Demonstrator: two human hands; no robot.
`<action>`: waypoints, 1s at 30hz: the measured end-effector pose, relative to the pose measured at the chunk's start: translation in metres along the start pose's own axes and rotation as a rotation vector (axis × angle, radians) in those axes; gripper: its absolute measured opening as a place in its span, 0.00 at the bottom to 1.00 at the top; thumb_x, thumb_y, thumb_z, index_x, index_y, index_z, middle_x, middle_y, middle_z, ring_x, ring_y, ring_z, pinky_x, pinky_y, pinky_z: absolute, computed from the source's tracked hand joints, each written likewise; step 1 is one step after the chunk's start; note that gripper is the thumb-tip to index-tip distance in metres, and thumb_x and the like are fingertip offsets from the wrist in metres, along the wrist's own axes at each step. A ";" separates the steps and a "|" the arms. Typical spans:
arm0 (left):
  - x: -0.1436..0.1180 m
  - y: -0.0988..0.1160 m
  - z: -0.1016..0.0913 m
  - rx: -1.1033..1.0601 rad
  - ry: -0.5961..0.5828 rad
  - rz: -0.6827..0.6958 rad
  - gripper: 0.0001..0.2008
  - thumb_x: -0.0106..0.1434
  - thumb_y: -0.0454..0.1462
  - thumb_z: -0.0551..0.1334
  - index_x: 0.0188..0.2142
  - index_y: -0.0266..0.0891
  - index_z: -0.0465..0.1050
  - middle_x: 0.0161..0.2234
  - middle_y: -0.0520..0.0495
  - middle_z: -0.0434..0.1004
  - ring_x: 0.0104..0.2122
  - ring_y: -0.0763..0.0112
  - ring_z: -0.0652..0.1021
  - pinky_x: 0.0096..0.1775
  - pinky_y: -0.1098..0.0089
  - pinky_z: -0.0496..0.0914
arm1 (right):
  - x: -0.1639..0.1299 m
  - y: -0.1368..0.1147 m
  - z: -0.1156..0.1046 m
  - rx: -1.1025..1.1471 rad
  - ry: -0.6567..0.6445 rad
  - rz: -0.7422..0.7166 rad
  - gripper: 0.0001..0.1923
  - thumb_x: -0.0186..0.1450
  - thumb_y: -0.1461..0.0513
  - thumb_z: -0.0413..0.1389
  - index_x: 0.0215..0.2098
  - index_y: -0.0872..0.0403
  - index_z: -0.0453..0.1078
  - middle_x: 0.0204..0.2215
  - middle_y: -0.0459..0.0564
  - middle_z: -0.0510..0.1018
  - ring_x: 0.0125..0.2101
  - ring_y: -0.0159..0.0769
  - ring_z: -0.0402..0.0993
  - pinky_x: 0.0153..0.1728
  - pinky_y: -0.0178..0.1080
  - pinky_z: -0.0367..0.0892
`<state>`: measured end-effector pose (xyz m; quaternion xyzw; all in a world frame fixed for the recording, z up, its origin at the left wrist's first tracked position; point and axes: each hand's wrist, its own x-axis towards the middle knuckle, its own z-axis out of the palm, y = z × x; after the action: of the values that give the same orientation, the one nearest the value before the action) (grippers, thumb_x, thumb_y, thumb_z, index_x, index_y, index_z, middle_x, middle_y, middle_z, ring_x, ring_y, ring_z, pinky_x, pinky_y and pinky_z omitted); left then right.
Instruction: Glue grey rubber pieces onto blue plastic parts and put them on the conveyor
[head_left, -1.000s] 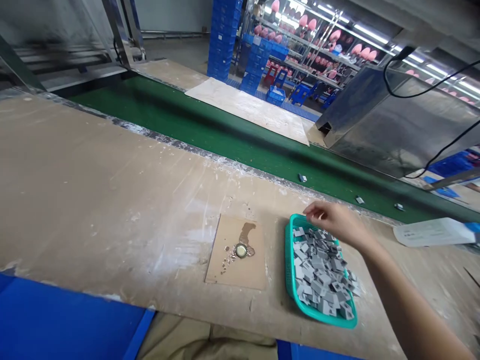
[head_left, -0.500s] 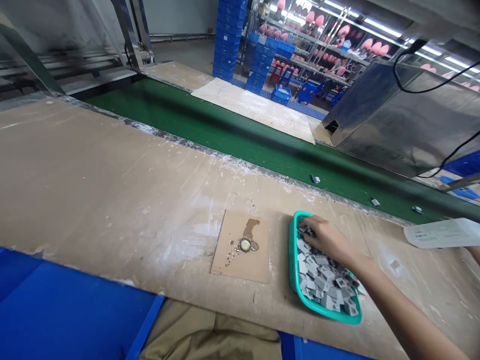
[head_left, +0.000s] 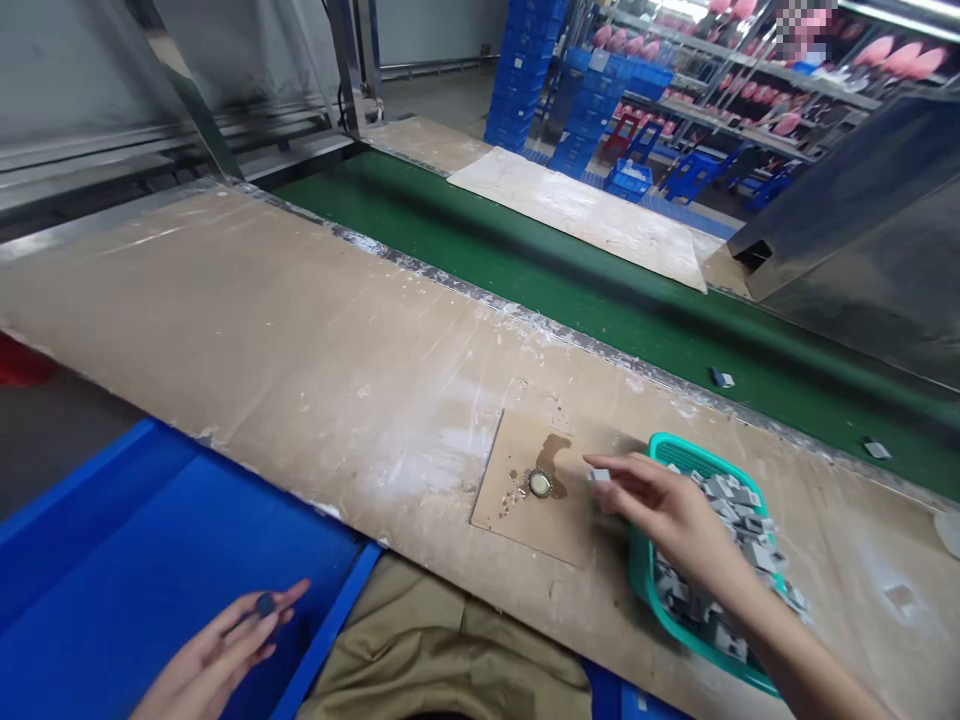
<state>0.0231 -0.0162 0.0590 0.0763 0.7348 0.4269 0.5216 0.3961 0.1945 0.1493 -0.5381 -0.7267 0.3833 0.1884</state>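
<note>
My right hand hovers over the left edge of a teal basket and pinches one small grey piece between its fingertips. The basket is full of several similar grey pieces. Just left of the held piece lies a small cardboard square with a brown stain and a little round cap on it. My left hand sits low over a blue bin and holds a small dark round piece at its fingertips.
The worn wooden bench runs beside a green conveyor belt carrying a few grey pieces. A metal housing stands at the right. Blue crates and shelves fill the background.
My right hand has lifted out of the basket with one grey piece and moved left toward the cardboard square. My left hand has come into view with a dark piece. The view has swung left.
</note>
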 end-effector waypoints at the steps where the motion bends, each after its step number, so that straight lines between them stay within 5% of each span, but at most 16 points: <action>1: -0.006 0.007 0.009 0.015 0.008 0.027 0.22 0.34 0.49 0.74 0.30 0.44 0.79 0.41 0.46 0.80 0.47 0.55 0.75 0.41 0.71 0.72 | 0.001 -0.004 0.009 -0.070 0.010 -0.067 0.16 0.62 0.58 0.54 0.46 0.54 0.71 0.33 0.52 0.80 0.31 0.39 0.77 0.33 0.40 0.72; 5: -0.027 0.019 0.037 0.017 0.044 0.205 0.18 0.32 0.45 0.76 0.22 0.39 0.76 0.25 0.50 0.75 0.29 0.70 0.75 0.30 0.80 0.70 | 0.006 -0.006 0.033 -0.281 0.007 -0.233 0.12 0.62 0.61 0.53 0.43 0.54 0.71 0.33 0.52 0.80 0.32 0.39 0.77 0.35 0.40 0.72; 9: -0.037 0.014 0.050 -0.123 -0.090 0.085 0.18 0.40 0.45 0.74 0.29 0.40 0.75 0.17 0.56 0.67 0.17 0.78 0.67 0.18 0.79 0.62 | 0.011 -0.002 0.041 -0.369 -0.021 -0.304 0.11 0.63 0.62 0.51 0.41 0.54 0.72 0.34 0.53 0.80 0.32 0.38 0.77 0.35 0.39 0.72; 14: -0.045 0.016 0.062 -0.278 -0.222 -0.045 0.20 0.42 0.42 0.74 0.34 0.38 0.73 0.25 0.48 0.77 0.26 0.70 0.75 0.29 0.74 0.70 | 0.014 -0.001 0.045 -0.386 -0.056 -0.335 0.11 0.64 0.63 0.50 0.41 0.54 0.72 0.32 0.52 0.79 0.32 0.38 0.77 0.35 0.40 0.72; 18: -0.051 0.026 0.081 -0.454 -0.271 -0.038 0.20 0.48 0.49 0.69 0.33 0.36 0.73 0.26 0.44 0.78 0.26 0.68 0.76 0.30 0.72 0.70 | 0.010 -0.008 0.041 -0.281 -0.014 -0.208 0.11 0.62 0.59 0.54 0.40 0.54 0.74 0.33 0.53 0.81 0.31 0.41 0.78 0.35 0.42 0.74; 24: -0.052 0.050 0.124 -0.651 -0.457 -0.015 0.11 0.55 0.33 0.68 0.38 0.37 0.71 0.33 0.45 0.79 0.31 0.74 0.76 0.35 0.75 0.70 | -0.008 -0.043 0.033 0.174 -0.018 0.037 0.13 0.55 0.56 0.62 0.33 0.56 0.74 0.31 0.55 0.82 0.29 0.42 0.80 0.31 0.37 0.76; 30: -0.059 0.063 0.169 -0.937 -0.665 -0.265 0.04 0.59 0.28 0.62 0.34 0.33 0.74 0.39 0.42 0.80 0.46 0.66 0.76 0.52 0.66 0.69 | -0.034 -0.066 0.044 0.268 0.055 -0.032 0.08 0.52 0.61 0.64 0.30 0.54 0.74 0.28 0.52 0.81 0.27 0.39 0.79 0.30 0.33 0.77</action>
<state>0.1693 0.0827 0.1293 -0.1250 0.2682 0.5902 0.7510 0.3358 0.1393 0.1760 -0.5067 -0.6722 0.4587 0.2845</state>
